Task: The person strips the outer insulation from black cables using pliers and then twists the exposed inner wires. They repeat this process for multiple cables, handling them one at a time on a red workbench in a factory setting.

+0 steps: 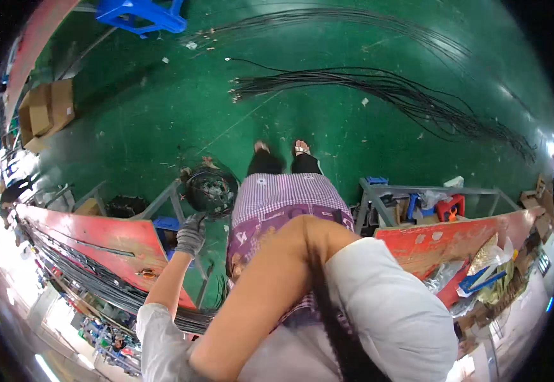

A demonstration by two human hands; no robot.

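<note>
A coil of black cable (212,189) hangs just beyond the red workbench (108,245), gripped at its lower edge by the gloved left hand (191,233). The right hand is out of sight, behind the bent arm.

I see a person from above, wearing a pale grey short-sleeved top with loose sleeves ending above the elbows. The left hand (191,234) wears a grey knitted work glove with a snug cuff. A purple-and-white checked apron or skirt covers the front, over a purple patterned layer. Below it I see black trousers, and sandals with light straps on the feet. The right hand is hidden from me.
</note>
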